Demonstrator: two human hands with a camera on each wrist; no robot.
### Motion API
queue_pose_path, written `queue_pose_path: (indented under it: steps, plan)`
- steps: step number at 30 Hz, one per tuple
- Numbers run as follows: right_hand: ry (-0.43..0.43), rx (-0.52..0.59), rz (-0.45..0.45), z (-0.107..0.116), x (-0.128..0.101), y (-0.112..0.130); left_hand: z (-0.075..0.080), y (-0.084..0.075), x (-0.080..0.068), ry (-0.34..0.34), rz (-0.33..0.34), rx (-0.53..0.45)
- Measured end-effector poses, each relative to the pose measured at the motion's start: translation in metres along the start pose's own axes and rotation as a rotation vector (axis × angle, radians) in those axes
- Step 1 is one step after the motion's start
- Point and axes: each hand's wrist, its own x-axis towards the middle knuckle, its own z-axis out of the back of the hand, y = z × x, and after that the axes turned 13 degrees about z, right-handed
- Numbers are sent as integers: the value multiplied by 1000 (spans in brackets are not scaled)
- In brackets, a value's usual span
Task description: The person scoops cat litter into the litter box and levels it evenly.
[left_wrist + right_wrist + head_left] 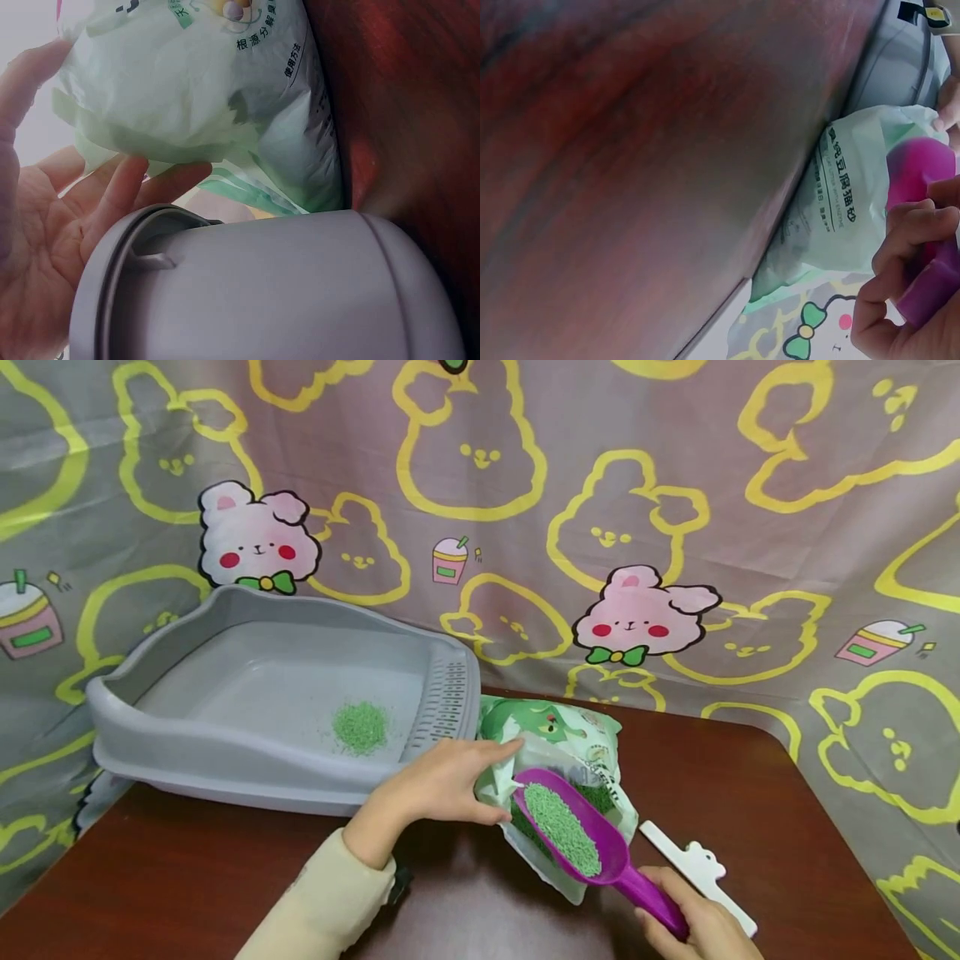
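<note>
My right hand (708, 927) grips the handle of a purple scoop (611, 847). Green pellets (558, 827) are heaped in its bowl, which is over the mouth of a litter bag (543, 718); more pellets show inside. My left hand (442, 781) touches the left side of the bag's opening, its thumb and fingers spread. In the left wrist view, fingertips (135, 166) rest against the pale green bag near its edge. The right wrist view shows curled fingers (911, 240) around the scoop's handle.
A grey litter box (225, 768) stands at the left, with a small pile of green pellets (362, 727) on its floor. A white sealing clip (697, 864) lies right of the bag on the brown table (750, 793). A patterned curtain (517, 552) hangs behind.
</note>
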Motion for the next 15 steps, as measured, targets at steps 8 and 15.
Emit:
queue_pose_path:
  steps: [8,15]
  plan:
    - [10,13,-46,7,-2,1,0,0,1,-1,-7,13]
    - [5,-6,-75,12,-4,0,0,1,-1,-11,-12,13]
